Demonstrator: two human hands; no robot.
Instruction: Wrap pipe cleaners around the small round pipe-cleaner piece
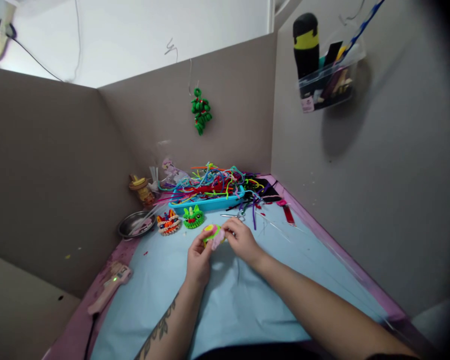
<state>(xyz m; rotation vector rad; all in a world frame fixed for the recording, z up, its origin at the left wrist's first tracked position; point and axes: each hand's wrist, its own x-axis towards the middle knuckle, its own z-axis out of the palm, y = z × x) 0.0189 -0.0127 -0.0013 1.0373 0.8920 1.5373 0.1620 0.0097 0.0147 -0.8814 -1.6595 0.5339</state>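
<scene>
Above the middle of the blue-covered table, my left hand [199, 256] grips a small pipe-cleaner figure [216, 236] in yellow, green, pink and pale lilac. My right hand [241, 239] pinches at the figure's right side, fingertips pressed together; what exactly lies between them is too small to see. Just beyond my hands sit two finished-looking pipe-cleaner animal heads, one green [193, 217] and one orange and cream [168, 222]. A pair of scissors [235, 216] lies behind my right hand.
A blue tray [206, 204] heaped with colourful pipe cleaners stands at the back. To the left are a metal bowl [124, 228] and a pink glue gun [114, 286] with a cable. Grey partitions enclose the table; a clear bin [324, 85] hangs on the right one.
</scene>
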